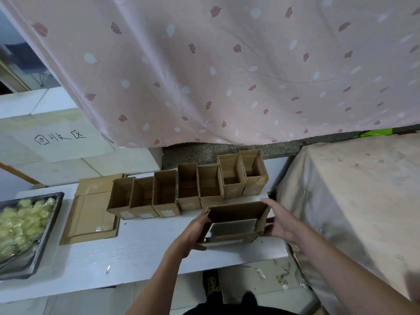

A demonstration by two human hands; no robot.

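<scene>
Over the white rectangular desk (141,246), just in front of a row of open brown cardboard boxes (188,189), the left hand (193,233) and right hand (279,223) are holding an open-topped brown cardboard box (236,211), fingers gripping its opposite ends.

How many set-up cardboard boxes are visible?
8. Seven stand in a row on the table; the eighth box is held between left hand and right hand. Flattened ones not counted.

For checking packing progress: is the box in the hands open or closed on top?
Open: no flap covers the box, its inner walls show. Left hand and right hand hold its sides.
</scene>
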